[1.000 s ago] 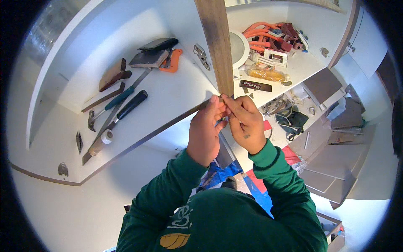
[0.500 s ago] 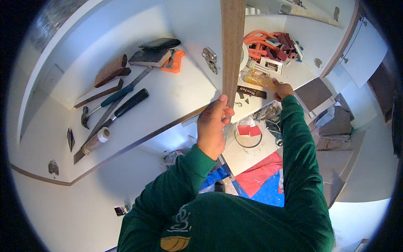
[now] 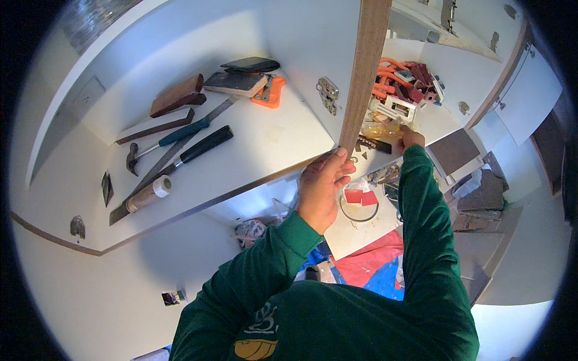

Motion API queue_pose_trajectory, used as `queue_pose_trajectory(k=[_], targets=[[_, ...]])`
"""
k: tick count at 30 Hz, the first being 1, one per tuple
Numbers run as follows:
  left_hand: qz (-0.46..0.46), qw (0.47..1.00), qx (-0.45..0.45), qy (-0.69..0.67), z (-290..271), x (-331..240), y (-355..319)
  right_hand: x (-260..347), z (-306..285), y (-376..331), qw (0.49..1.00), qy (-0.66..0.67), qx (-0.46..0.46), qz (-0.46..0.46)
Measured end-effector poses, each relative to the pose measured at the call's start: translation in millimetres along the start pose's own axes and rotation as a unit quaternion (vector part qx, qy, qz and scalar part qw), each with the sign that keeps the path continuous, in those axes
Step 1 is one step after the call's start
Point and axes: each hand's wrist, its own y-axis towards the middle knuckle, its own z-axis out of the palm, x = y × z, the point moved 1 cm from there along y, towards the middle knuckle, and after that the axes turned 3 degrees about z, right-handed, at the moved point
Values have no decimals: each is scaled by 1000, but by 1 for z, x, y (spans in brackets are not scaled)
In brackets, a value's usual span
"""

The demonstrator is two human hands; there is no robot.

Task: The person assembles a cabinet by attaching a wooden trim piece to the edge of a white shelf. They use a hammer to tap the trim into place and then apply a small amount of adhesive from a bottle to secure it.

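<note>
My left hand [image 3: 325,191] is closed at the lower corner of the upright cabinet partition [image 3: 365,78], its thumb against the wood-toned front edge and its fingers curled beside it. Past the partition, in the right compartment, the fingers of my right hand [image 3: 412,138] close on the end of a clear bottle [image 3: 380,130] with yellowish contents, lying on its side. A dark strip-shaped package [image 3: 374,145] lies just in front of the bottle. Behind it are a white frame-like fitting [image 3: 400,108] and a heap of orange flexible tubing [image 3: 385,84].
On the left shelf lie a claw hammer [image 3: 171,139], a dark-handled tool [image 3: 205,144], a tape roll [image 3: 161,186], wooden blocks [image 3: 176,96] and an orange plastic case [image 3: 272,94]. Below are a white board [image 3: 349,237] with red pieces [image 3: 361,197] and a red cloth [image 3: 370,259].
The view has shifted, so the cabinet and shelf items appear farther right and slightly lower. My left hand stays at the partition's edge, and my right hand stays at the bottle.
</note>
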Motion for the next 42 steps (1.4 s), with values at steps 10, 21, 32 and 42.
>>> queue_pose_trajectory(k=[10,21,32,42], targets=[[4,977,107,-184,-24,17,4,54,-26,-82,904,366,123,-187],[-7,968,133,-212,-23,22,2,41,-84,-224,837,229,494,-61],[-16,960,152,-235,-27,23,5,127,-88,-279,708,-479,476,-206],[-19,958,146,-248,-25,28,6,159,-93,-269,391,-821,338,-241]])
